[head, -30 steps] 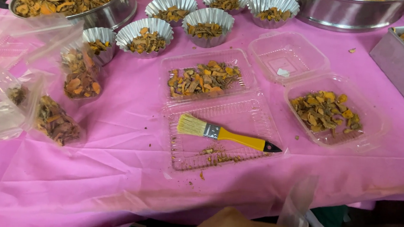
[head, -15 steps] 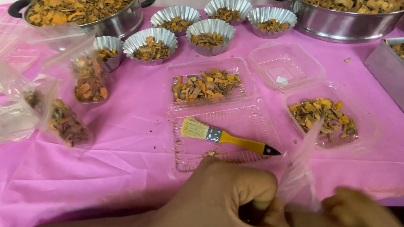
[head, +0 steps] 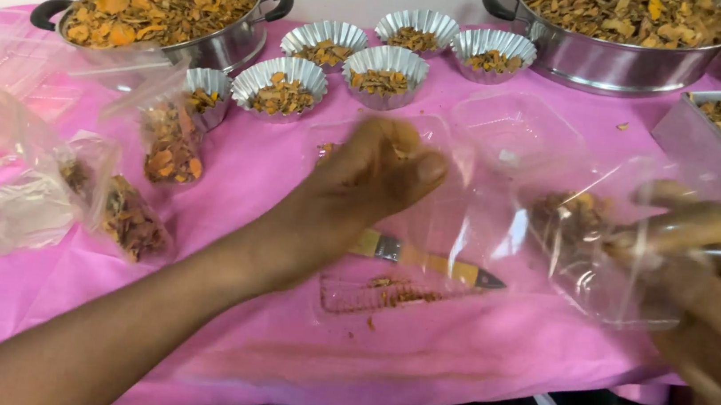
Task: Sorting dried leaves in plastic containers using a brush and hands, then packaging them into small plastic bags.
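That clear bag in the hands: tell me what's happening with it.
A person holds a clear plastic bag stretched open between both hands, left hand at one edge, right hand at the other, above a pink tablecloth. A yellow-handled brush lies on a clear tray under it. Foil cups and pots of dried orange pieces stand behind.

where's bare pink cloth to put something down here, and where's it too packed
Free patches: the near edge of the cloth, below the brush; and the strip between the filled bags and the left forearm. Crowded: the back, where foil cups sit between the two pots; the middle, where left hand and right hand hold a clear bag.
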